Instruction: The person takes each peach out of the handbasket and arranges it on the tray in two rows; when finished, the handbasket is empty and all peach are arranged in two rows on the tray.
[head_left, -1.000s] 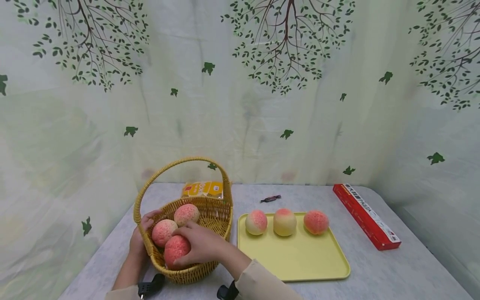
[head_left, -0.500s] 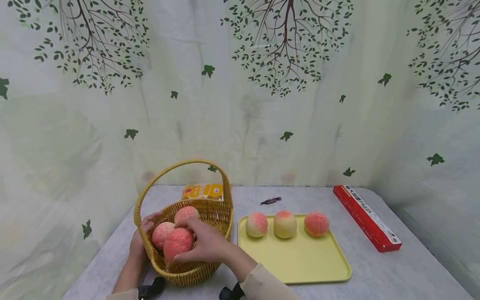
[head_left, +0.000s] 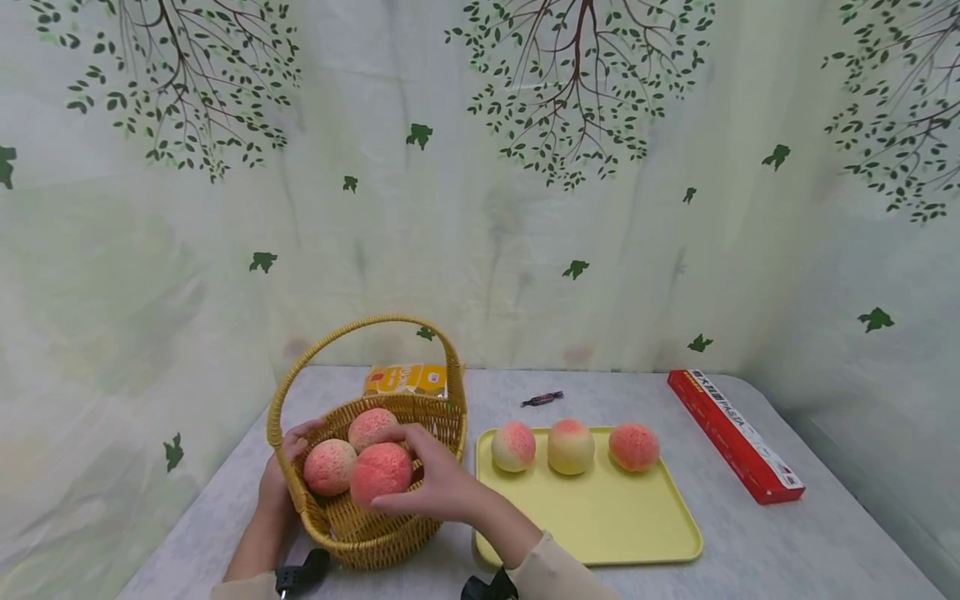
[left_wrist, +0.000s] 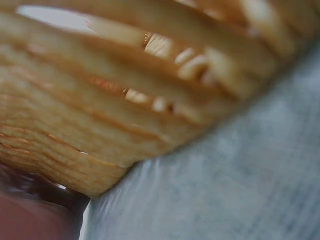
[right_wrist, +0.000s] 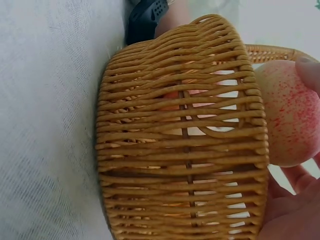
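A wicker basket (head_left: 378, 546) with a tall arched handle stands on the left of the table. My right hand (head_left: 442, 483) grips a pink peach (head_left: 381, 473) between thumb and fingers, over the basket's opening. In the right wrist view this peach (right_wrist: 290, 115) is above the basket's rim. Two more peaches lie inside the basket, one at the left (head_left: 330, 467) and another farther back (head_left: 371, 427). My left hand (head_left: 277, 483) holds the basket's left side, its fingers over the rim. Only woven strands (left_wrist: 75, 110) fill most of the left wrist view.
Right of the basket lies a yellow tray (head_left: 592, 525) with three peaches (head_left: 570, 448) along its far side. A red pasta box (head_left: 735, 437) is at the far right. Behind the tray is a small dark wrapped item (head_left: 542, 399). A yellow packet (head_left: 408, 379) sits behind the basket.
My right hand has lifted the peach from the basket's near left part and moved it rightward. The left hand and the basket stay in place.
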